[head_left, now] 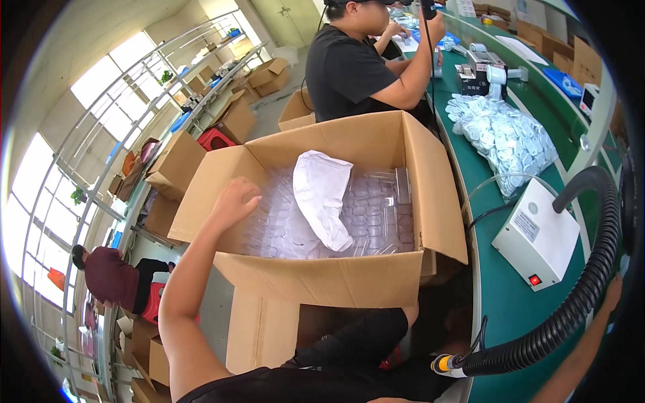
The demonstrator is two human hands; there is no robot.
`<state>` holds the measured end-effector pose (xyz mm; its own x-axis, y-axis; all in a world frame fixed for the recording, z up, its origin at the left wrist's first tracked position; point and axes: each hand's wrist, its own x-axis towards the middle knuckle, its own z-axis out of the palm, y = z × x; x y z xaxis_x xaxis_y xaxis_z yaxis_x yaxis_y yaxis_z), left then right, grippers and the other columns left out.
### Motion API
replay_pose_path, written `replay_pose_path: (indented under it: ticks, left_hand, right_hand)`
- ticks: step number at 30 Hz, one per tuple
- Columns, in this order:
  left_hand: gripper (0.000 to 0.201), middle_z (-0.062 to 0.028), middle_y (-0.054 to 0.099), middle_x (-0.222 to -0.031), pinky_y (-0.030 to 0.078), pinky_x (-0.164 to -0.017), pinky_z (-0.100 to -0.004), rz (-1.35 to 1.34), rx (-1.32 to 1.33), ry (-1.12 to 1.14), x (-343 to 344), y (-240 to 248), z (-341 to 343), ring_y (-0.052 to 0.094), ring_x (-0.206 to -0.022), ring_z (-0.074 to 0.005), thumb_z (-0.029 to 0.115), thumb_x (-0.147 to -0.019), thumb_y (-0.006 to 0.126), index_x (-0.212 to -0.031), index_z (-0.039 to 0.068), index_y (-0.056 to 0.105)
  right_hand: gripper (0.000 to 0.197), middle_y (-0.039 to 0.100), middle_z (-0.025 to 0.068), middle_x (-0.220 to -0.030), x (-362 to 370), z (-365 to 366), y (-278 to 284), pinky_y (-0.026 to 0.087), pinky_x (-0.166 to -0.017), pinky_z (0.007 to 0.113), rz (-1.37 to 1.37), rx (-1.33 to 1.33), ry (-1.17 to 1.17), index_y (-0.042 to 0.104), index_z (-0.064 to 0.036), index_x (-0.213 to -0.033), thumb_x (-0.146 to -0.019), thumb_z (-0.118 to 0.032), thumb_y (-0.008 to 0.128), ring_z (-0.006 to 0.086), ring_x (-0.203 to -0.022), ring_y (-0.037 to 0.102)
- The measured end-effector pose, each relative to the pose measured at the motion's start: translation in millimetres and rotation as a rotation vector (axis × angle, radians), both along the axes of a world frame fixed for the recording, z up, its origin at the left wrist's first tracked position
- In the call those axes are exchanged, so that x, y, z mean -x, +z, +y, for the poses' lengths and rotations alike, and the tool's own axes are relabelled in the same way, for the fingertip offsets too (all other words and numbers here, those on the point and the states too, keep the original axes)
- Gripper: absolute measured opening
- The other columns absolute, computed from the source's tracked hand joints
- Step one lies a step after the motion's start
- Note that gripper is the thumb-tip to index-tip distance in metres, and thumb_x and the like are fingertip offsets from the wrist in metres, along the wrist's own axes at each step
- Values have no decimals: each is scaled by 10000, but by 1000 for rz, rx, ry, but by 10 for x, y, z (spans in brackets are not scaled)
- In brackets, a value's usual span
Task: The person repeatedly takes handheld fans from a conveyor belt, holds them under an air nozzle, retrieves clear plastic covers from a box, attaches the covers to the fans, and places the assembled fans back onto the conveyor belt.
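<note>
My left hand (235, 201) hovers over the left side of an open cardboard box (322, 279), fingers loosely bent and nothing visible in them. Inside the box lie many clear plastic pieces (373, 211) packed in rows, with some longer clear tubes or shells among them. On top rests a crumpled sheet of white paper (324, 195), to the right of my left hand and apart from it. My right forearm runs up along the lower right rim; its hand is lost in the dark edge.
A green workbench (494, 329) on the right carries a white box-shaped device (537, 235) with a black corrugated hose (591, 269) and a bag of pale blue parts (504, 138). A co-worker in black (356, 67) sits beyond the box. Another person (114, 279) sits left, near racks and cartons.
</note>
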<state>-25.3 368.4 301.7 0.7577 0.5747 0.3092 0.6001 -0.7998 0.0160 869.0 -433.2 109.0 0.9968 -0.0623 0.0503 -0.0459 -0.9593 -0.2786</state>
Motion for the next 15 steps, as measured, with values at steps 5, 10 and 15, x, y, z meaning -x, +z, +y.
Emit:
replay_pose_path:
  ticks: [5, 10, 15]
  left_hand:
    - [167, -106, 581, -1016, 493, -866, -422, 313, -118, 107, -541, -72, 375, 556, -1025, -300, 249, -791, 698, -914, 136, 692]
    - [229, -113, 581, -1034, 513, -839, -442, 394, -83, 165, -472, -608, 824, 555, -1032, -302, 283, -758, 727, -971, 199, 742]
    - [176, -126, 593, -1091, 467, -931, -423, 168, -186, 12, -388, -370, 759, 542, -1079, -321, 211, -746, 713, -916, 172, 739]
  right_hand:
    - [362, 606, 16, -865, 356, -402, -38, 426, -608, 244, 176, -757, 129, 625, -136, -1279, -989, -295, 477, 91, -708, 545]
    - [381, 595, -73, -848, 1613, -853, 900, 283, -516, 135, -184, -990, 175, 576, -172, -1356, -981, -227, 532, -21, -651, 448]
    - [505, 581, -5, -1329, 3594, -945, 1648, 428, -852, 190, -386, -1269, 179, 408, -153, -1473, -992, -225, 544, 58, -1103, 573]
